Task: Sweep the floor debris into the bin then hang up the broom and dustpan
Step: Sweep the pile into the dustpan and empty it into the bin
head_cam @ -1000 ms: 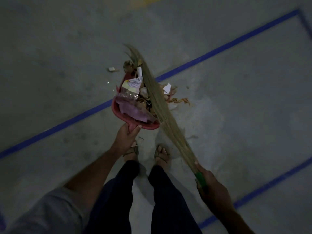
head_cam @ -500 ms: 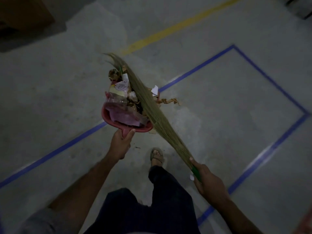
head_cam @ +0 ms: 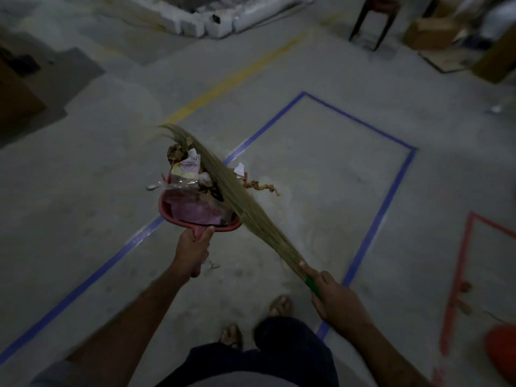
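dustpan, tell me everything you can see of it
The dustpan is red, apparently plastic, with a short handle gripped by the left hand. It is held off the floor, heaped with debris: wrappers, paper, dry leaves. The broom, held by the right hand, lies across its right side, bristles over the load.

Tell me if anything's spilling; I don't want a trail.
The dustpan in the left hand is overfull: a brown scrap hangs past its right edge, beyond the broom laid across the pile. A white bit shows beside its left edge.
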